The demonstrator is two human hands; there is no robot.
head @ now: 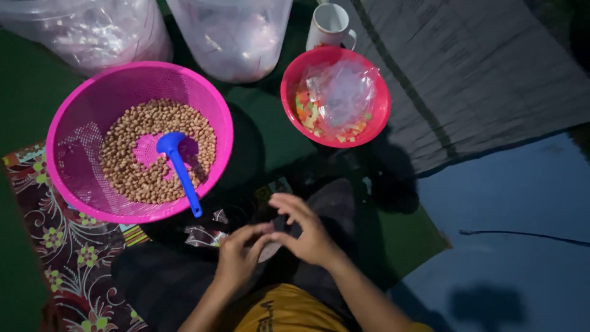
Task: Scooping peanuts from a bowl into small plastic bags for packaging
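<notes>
Pinching a small clear bag (269,249) between both hands (241,258) (306,230), fingers narrow; bag looks empty, pink basket (74,123) of peanuts (132,166) full

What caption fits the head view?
Both hands pinch a small clear bag beside a pink basket of peanuts.

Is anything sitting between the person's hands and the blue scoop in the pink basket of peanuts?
Nothing visible blocks it. The left hand and right hand meet over a small clear bag on the lap; the blue scoop has its handle end over the pink basket rim, toward them.
</notes>
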